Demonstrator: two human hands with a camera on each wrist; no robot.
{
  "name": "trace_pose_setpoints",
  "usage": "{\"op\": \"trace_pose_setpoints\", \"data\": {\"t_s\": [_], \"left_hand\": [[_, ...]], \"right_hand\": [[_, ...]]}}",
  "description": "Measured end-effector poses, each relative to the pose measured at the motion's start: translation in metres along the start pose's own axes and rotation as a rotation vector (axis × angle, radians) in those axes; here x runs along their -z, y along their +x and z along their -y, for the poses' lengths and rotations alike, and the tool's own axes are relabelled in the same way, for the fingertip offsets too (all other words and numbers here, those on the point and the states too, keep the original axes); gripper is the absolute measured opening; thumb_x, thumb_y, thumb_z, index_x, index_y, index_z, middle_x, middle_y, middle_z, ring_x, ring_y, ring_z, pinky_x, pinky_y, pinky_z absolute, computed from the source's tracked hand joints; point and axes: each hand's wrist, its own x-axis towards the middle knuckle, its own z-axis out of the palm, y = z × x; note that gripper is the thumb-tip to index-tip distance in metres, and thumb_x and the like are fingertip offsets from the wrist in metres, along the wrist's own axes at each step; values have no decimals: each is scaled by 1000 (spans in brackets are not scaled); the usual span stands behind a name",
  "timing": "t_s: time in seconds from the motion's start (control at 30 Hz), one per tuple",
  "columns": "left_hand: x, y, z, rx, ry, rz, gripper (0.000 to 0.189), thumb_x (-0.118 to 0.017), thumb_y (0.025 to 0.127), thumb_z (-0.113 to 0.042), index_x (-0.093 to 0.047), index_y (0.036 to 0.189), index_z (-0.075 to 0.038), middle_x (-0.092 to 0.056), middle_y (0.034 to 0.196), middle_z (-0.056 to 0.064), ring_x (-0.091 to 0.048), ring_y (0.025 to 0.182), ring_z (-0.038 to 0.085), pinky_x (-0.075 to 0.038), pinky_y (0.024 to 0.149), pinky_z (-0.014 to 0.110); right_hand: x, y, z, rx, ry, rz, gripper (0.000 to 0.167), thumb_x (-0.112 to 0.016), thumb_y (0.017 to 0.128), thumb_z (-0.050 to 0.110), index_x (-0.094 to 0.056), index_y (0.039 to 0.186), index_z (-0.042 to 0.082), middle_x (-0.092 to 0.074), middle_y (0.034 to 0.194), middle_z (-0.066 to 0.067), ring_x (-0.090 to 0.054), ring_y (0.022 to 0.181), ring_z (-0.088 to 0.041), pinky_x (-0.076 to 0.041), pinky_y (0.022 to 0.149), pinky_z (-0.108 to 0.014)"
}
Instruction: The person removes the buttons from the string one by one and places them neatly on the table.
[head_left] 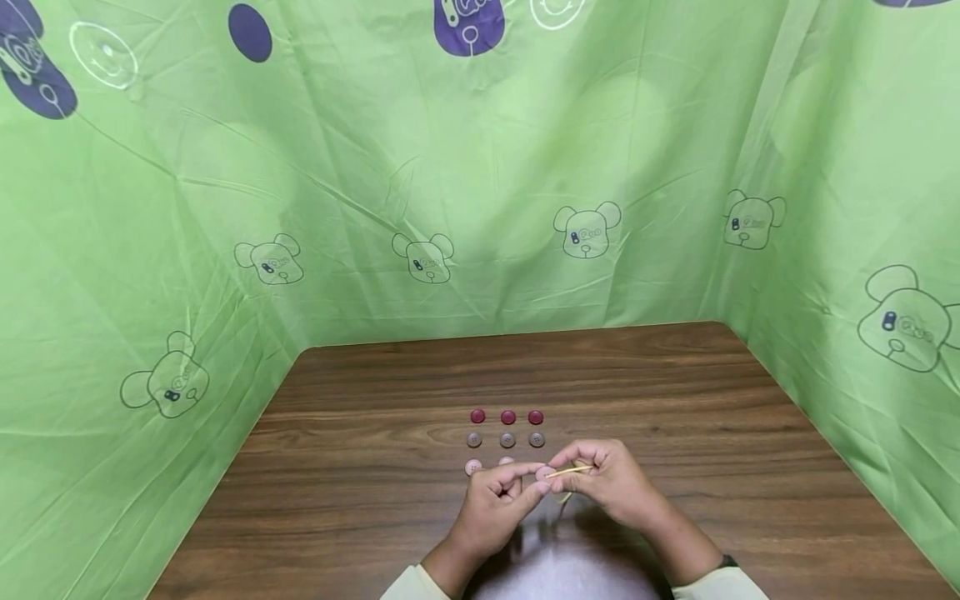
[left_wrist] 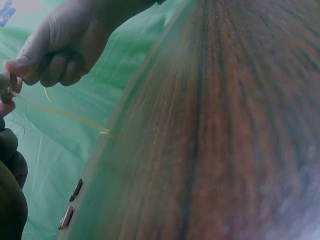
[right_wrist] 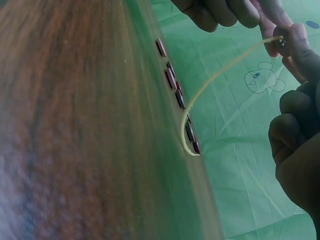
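A small pink button (head_left: 544,474) is held up over the table between both hands. My left hand (head_left: 491,504) pinches it from the left between thumb and index finger. On the other side, my right hand (head_left: 611,483) has its thumb and index fingertip at the button's right edge. Thin yellow string (head_left: 568,472) runs from the button across the right fingers. In the right wrist view the string (right_wrist: 215,74) leaves the face of the button (right_wrist: 283,42) and curves down in a long loop. A short string end (left_wrist: 47,93) shows under the right fingers.
Beyond the hands, buttons lie in rows on the wooden table (head_left: 337,467): red buttons (head_left: 508,417) at the back, grey-brown buttons (head_left: 507,440) in the middle, pink buttons (head_left: 473,467) nearest, partly hidden by the left hand. Green printed cloth (head_left: 495,167) hangs around the table.
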Motion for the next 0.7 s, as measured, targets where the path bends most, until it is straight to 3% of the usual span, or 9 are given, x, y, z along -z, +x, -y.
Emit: {"op": "trace_pose_setpoints", "data": {"t_s": [0.13,0.27,0.4,0.5,0.6,0.7], "left_hand": [[0,-1,2,-4,22,-18,21,-79,94,7,-79,115,6,-33,53,5,-30,59,-7,-30,48,15],[1,-2,4,30,37,-32,21,-80,93,6,-79,114,5,-33,53,8,-29,57,-5,-28,48,15],[2,-2,4,60,42,-36,21,-81,93,5,-80,114,4,-34,53,11,-29,55,-2,-28,51,14],[4,-2,6,29,75,-42,22,-82,93,4,-81,114,2,-36,52,8,-29,52,-1,-30,54,16],[5,-1,6,-7,162,-70,23,-85,92,-1,-82,114,-5,-37,51,3,-29,50,-2,-34,65,23],[6,-1,6,-21,235,-99,24,-87,90,-5,-84,113,-9,-37,50,0,-28,48,-2,-33,68,25]], "right_hand": [[0,0,1,-28,-27,-20,24,-88,88,6,-79,107,-6,-81,96,-24,-79,76,-12,-66,67,-34],[1,0,2,-51,-30,-27,29,-88,89,9,-79,112,-6,-80,101,-27,-81,80,-15,-67,71,-35],[1,0,2,-27,-50,-37,28,-87,90,8,-80,113,-6,-80,107,-27,-81,87,-9,-67,77,-31],[0,0,1,25,-93,-67,21,-85,90,4,-81,109,-5,-82,104,-23,-80,90,-3,-66,77,-28],[0,1,1,74,-119,-99,14,-83,90,0,-83,104,-3,-83,100,-19,-79,89,-1,-66,76,-26],[0,1,1,89,-137,-124,10,-82,91,0,-83,100,-1,-84,96,-16,-79,86,-2,-65,73,-26]]}}
